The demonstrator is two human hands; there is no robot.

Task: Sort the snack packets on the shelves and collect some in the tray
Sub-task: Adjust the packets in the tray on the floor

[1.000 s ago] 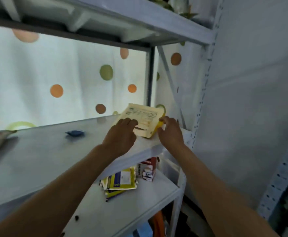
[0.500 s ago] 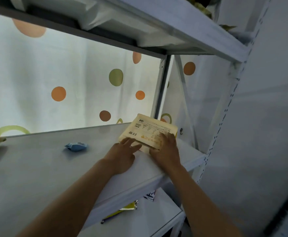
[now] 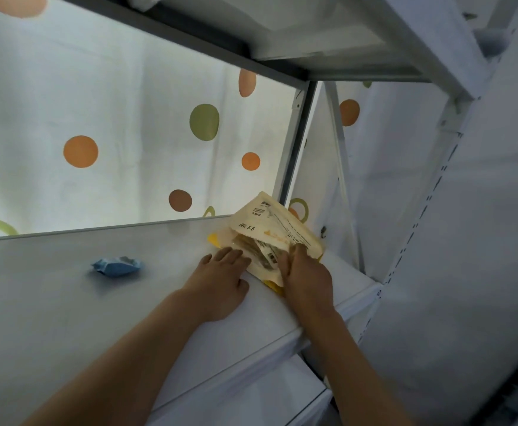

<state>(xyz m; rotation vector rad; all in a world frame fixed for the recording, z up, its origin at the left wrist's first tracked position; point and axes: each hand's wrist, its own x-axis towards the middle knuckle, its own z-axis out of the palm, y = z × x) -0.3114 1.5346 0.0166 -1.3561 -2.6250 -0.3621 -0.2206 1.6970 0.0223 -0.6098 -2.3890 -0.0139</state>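
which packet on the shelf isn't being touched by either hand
The small crumpled blue packet, lying alone to the left; both hands rest on the cream and yellow packets at the right.

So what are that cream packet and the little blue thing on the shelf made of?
The cream packet looks like thin matte film or paper, since it bends and creases under the right hand. The blue wrapper seems to be crinkled plastic film with a slight sheen. The shelf looks like smooth, matte painted metal.
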